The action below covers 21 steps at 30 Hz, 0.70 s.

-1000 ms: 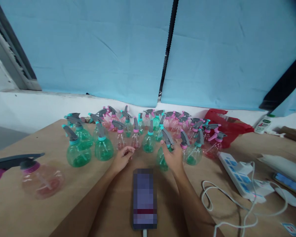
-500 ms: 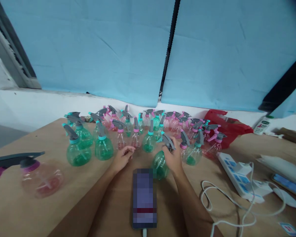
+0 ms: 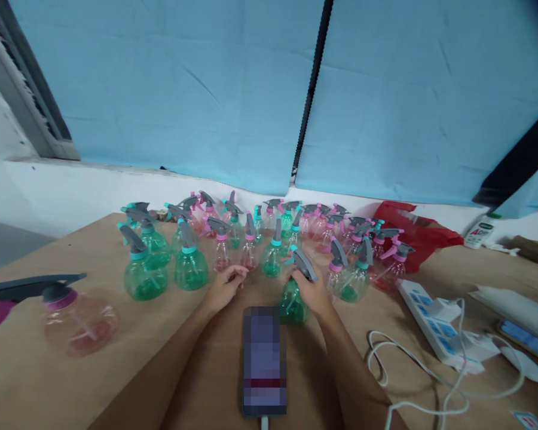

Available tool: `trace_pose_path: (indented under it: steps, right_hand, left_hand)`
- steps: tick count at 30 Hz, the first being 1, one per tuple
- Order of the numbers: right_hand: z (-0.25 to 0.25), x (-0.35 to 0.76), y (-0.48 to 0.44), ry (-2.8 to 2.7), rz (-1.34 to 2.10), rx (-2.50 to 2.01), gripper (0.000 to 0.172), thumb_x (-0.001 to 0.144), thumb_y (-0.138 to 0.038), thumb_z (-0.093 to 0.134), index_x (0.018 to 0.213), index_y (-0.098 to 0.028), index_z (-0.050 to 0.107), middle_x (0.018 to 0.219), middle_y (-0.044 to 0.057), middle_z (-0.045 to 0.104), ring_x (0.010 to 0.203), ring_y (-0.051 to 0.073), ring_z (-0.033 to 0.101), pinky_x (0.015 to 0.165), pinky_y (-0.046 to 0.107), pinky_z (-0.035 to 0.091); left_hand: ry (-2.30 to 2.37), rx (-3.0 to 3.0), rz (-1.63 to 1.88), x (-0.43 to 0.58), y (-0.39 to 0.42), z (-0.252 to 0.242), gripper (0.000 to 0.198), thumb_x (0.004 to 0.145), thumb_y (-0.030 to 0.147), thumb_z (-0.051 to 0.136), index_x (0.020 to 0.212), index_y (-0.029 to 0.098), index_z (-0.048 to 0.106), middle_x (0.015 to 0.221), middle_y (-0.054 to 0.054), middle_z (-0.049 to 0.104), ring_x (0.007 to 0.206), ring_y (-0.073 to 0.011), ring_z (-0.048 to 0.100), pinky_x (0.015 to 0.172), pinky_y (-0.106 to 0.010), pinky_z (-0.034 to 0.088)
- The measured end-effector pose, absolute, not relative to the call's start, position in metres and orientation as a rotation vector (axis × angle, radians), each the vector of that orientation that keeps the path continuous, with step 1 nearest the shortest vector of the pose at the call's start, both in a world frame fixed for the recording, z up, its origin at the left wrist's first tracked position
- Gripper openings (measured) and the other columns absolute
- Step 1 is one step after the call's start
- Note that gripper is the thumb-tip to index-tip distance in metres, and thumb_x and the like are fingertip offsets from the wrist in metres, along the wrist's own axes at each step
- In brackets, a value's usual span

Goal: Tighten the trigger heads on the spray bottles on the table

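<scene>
My right hand [image 3: 312,289] is closed around the neck of a green spray bottle [image 3: 295,303] with a grey and turquoise trigger head. The bottle is nearly upright, just beyond the phone, with green liquid low inside; whether its base touches the table I cannot tell. My left hand [image 3: 226,288] rests near the table with loosely curled fingers and holds nothing. Near its fingertips stands a pink spray bottle [image 3: 248,254], and left of it a green spray bottle [image 3: 190,269]. Another green spray bottle [image 3: 271,260] stands between and behind my hands.
Several more green and pink spray bottles crowd the table's back. A large-looking pink bottle [image 3: 83,328] stands at the left front. A phone [image 3: 264,358] lies before me. On the right are a power strip [image 3: 424,316], white cables [image 3: 385,370], a red bag [image 3: 412,239] and a white bottle [image 3: 479,232].
The green spray bottle in my right hand has tipped more upright, and the right hand has come slightly lower. My left hand has barely moved. The whole view has shifted a little.
</scene>
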State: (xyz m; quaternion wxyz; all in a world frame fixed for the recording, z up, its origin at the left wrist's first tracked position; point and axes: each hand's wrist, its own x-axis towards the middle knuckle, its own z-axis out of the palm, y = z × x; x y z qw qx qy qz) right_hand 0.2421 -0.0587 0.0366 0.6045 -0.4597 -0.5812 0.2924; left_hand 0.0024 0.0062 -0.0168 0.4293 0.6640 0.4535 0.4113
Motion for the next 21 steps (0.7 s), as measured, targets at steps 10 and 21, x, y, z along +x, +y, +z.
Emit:
trace_pose_path:
  steps: [10,21]
  right_hand:
    - [0.0404,0.2398,-0.0623,-1.39,0.668,-1.067,0.022,0.072,-0.023,0.052,0.087,-0.023,0.069,0.069,-0.002,0.065,0.064,0.016,0.058,0.065,0.029,0.049]
    - [0.0362,0.2409,-0.0592,-1.384,0.672,-1.028,0.022,0.073,-0.021,0.052,0.083,-0.022,0.071,0.071,-0.001,0.067,0.065,0.017,0.06,0.065,0.029,0.05]
  left_hand:
    - [1.135,1.648,1.02,0.0006,0.0056,-0.02,0.038,0.087,0.053,0.057,0.103,0.019,0.066,0.065,0.004,0.057,0.055,-0.0128,0.049,0.052,-0.022,0.037]
    - [1.156,1.666,1.019,0.0014,0.0042,-0.0167,0.04,0.086,0.054,0.057,0.102,0.019,0.067,0.064,0.003,0.057,0.055,-0.0131,0.05,0.053,-0.023,0.038]
